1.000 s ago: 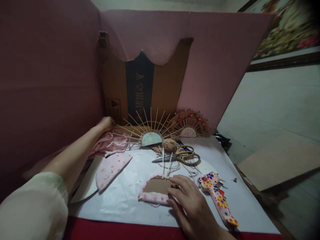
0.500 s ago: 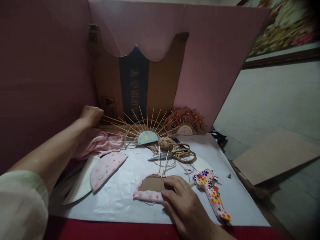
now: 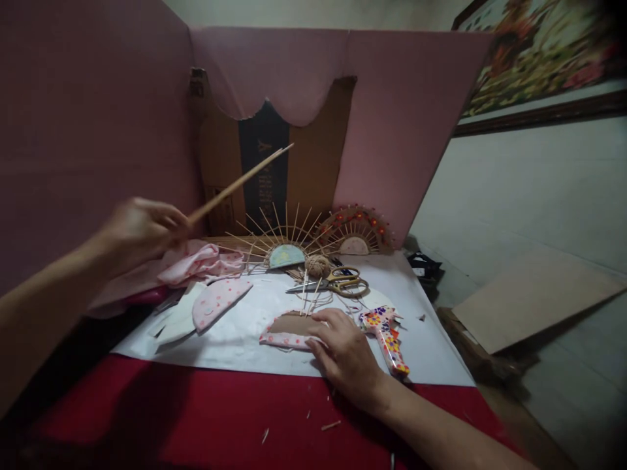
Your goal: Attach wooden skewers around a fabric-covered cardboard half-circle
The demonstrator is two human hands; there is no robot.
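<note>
My left hand (image 3: 147, 228), slightly blurred, is raised at the left, closed around thin wooden skewers (image 3: 240, 184) that point up and to the right. My right hand (image 3: 345, 356) grips the right end of a cardboard half-circle (image 3: 289, 325) edged with pink dotted fabric, lying on the white sheet. A couple of pale sticks (image 3: 310, 297) stand out from its curved top edge. Left of it lies another half-circle (image 3: 220, 303), covered in the pink dotted fabric. Just right of my right hand is a flower-patterned glue gun (image 3: 389, 339).
Scissors (image 3: 337, 285) and a twine ball (image 3: 318, 266) lie behind the half-circle. A stick sunburst with a green centre (image 3: 287, 256) and a red-flowered one (image 3: 355, 245) lean at the back. Pink cloth (image 3: 203, 262) is bunched left. Cut cardboard (image 3: 313, 156) stands against the pink panel.
My left hand has come back from the rear left, lifting skewers into the air. My right hand stays on the half-circle. The view has shifted, showing more of the red front surface.
</note>
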